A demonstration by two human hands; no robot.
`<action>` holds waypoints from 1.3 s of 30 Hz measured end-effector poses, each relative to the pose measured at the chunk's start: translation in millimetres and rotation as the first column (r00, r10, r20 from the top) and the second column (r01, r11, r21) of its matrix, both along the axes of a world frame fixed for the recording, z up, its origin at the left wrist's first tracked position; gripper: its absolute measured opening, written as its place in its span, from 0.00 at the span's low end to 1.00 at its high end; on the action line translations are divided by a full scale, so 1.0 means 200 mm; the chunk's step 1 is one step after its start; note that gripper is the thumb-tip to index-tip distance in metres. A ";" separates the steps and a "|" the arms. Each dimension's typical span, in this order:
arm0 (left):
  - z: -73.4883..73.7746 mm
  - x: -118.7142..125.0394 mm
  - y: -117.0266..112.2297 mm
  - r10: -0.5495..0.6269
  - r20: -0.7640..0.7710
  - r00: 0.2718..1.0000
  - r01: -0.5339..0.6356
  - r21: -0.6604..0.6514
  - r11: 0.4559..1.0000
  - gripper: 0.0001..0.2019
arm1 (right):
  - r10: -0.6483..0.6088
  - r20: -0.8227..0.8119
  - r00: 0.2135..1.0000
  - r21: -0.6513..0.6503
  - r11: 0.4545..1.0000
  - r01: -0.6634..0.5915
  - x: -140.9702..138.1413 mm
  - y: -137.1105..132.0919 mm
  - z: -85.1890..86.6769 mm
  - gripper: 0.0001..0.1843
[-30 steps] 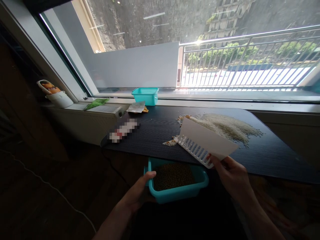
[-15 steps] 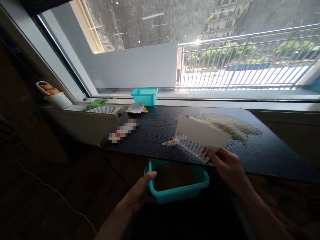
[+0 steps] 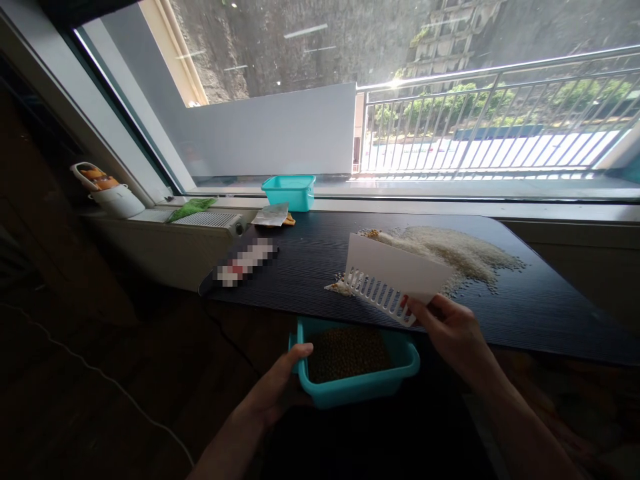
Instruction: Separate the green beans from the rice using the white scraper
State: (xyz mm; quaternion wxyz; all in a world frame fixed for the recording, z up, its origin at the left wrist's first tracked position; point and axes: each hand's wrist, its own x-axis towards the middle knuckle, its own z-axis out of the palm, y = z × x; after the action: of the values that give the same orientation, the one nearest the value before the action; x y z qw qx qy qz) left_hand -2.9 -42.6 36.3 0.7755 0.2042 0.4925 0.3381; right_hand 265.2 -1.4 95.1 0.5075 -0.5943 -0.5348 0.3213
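Observation:
My left hand (image 3: 277, 387) grips the left rim of a teal plastic tub (image 3: 360, 390) filled with small brown-green grains, held just below the near edge of a black mat (image 3: 310, 273). My right hand (image 3: 450, 330) pinches a white slotted scraper (image 3: 393, 277), tilted, its slotted edge low over the mat. A small heap of mixed grains (image 3: 339, 287) lies at the scraper's left corner. Behind it spreads a wide pile of white rice (image 3: 450, 247).
A second teal tub (image 3: 290, 191) stands on the sill by the window. A grey packet (image 3: 271, 215) and a blurred wrapper (image 3: 245, 263) lie on the mat's left part. A white radiator (image 3: 205, 219) and a white pot (image 3: 117, 199) sit further left. A cable (image 3: 100, 387) crosses the dark floor.
My right hand has drawn the scraper left and slightly away from me over the mat. The left hand and the tub have stayed put.

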 end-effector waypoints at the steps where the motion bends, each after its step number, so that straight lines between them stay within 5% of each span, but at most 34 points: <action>1: 0.00 0.00 0.00 0.004 0.001 1.000 -0.004 0.001 1.000 0.28 | -0.003 -0.004 1.000 -0.003 1.000 0.003 0.01 -0.01 0.00 0.15; 22: 0.02 -0.04 0.00 -0.012 0.031 0.999 0.012 -0.007 1.000 0.29 | -0.063 0.022 0.998 -0.017 0.998 0.063 0.05 -0.08 0.05 0.13; 34: 0.06 -0.49 -0.03 0.157 -0.162 0.974 -0.162 -0.022 0.986 0.27 | 0.107 0.043 0.993 0.082 0.991 -0.110 -0.23 0.05 0.09 0.16; 39: 0.06 -0.58 -0.04 0.170 -0.143 0.975 -0.173 -0.010 0.985 0.26 | 0.130 0.066 0.989 0.052 0.990 -0.134 -0.32 0.05 0.11 0.15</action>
State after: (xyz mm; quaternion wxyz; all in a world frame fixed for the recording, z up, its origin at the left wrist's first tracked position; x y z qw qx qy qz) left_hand -119.3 -51.1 48.6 0.7086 0.1758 0.5660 0.3829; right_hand 202.1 9.3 116.3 0.4847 -0.5526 -0.5976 0.3201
